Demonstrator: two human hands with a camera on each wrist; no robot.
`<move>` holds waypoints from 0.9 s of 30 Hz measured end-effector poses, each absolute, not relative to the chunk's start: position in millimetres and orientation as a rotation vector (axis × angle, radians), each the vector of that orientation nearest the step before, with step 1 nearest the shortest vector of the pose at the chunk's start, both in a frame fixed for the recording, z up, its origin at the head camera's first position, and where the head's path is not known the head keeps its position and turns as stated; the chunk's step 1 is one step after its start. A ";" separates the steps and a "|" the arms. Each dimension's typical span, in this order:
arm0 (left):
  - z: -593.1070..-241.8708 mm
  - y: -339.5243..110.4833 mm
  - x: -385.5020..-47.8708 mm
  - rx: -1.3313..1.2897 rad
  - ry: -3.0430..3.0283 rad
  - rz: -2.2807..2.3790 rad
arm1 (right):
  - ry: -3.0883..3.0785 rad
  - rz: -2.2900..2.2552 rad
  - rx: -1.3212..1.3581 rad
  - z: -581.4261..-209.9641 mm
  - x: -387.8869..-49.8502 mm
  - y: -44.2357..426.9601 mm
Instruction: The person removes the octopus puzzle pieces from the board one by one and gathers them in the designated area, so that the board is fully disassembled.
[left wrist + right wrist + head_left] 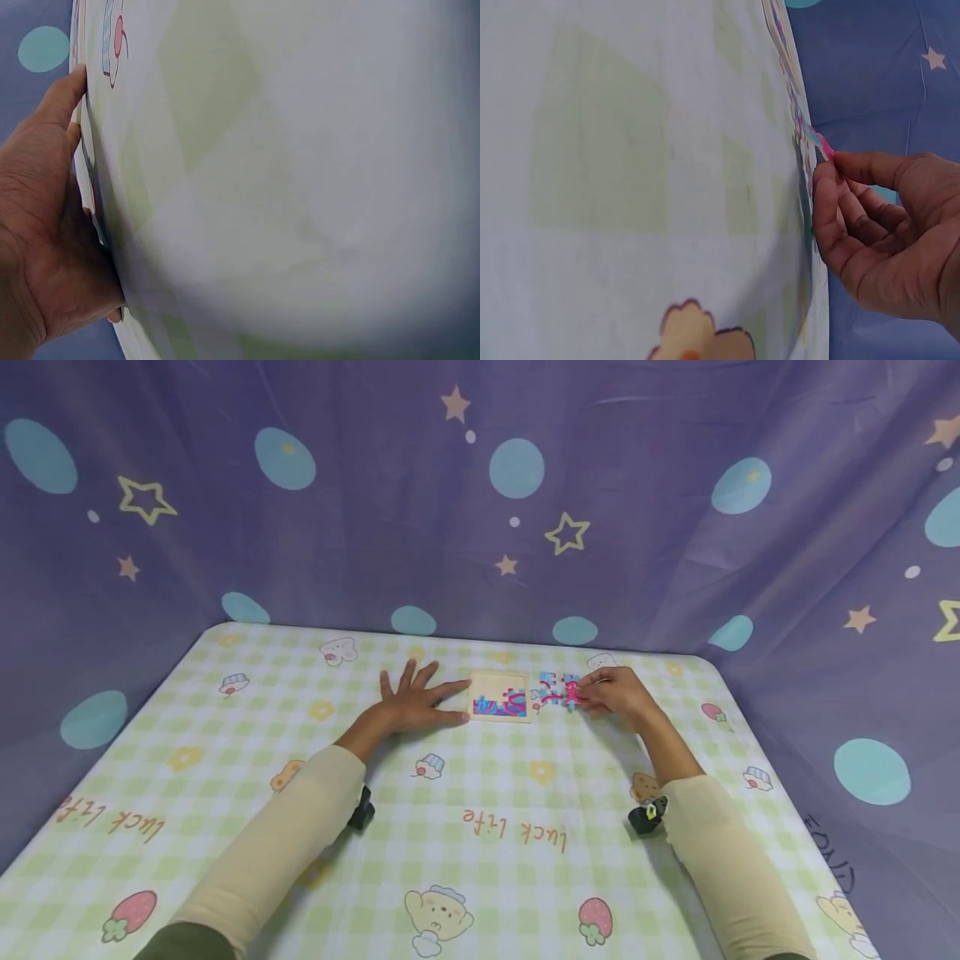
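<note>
A shallow wooden puzzle frame (499, 677) lies toward the far side of the table, its near and right parts filled with blue and pink pieces. My left hand (411, 704) lies flat with fingers spread, thumb and index finger touching the frame's left edge. To the right of the frame, several loose jigsaw pieces (549, 687) lie on the cloth. My right hand (617, 693) pinches a pink and blue puzzle piece (572, 694) between thumb and fingers. In the right wrist view that pink piece (824, 145) shows tilted at the fingertips. The left wrist view shows my left palm (56, 225) low beside the tabletop.
A green and white checked cloth (480, 868) with printed cartoons covers the table. Behind it and at both sides hangs a purple curtain (420, 527). Dark wrist cameras sit under both forearms, one by the right wrist (647, 817).
</note>
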State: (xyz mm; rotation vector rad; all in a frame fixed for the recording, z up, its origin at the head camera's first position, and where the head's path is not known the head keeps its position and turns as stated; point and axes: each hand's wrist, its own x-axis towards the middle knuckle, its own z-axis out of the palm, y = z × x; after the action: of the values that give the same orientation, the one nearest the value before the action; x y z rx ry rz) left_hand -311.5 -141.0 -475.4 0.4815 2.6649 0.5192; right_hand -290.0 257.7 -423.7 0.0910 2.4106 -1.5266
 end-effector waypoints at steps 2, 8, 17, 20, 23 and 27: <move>-476.0 -140.8 -311.7 0.480 2.665 0.523 | 2.422 -1.507 0.088 -424.7 -289.4 259.6; -475.8 -140.4 -311.1 0.472 2.661 0.533 | 2.437 -1.492 0.090 -430.3 -289.9 261.2; -472.0 -140.9 -308.3 0.476 2.670 0.533 | 2.447 -1.493 0.137 -434.5 -292.9 259.0; -470.6 -140.6 -306.5 0.474 2.669 0.529 | 2.459 -1.486 0.136 -436.0 -294.5 259.3; -468.2 -140.3 -304.2 0.480 2.667 0.533 | 2.472 -1.480 0.128 -437.6 -295.0 259.7; -468.8 -139.0 -304.6 0.486 2.664 0.539 | 2.481 -1.485 0.124 -438.8 -294.5 260.8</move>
State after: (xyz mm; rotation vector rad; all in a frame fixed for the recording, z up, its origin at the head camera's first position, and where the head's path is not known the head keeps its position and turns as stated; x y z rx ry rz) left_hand -304.6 -139.0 -468.8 0.4856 2.6638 0.5394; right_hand -294.5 260.8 -438.8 0.1240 2.4812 -1.4850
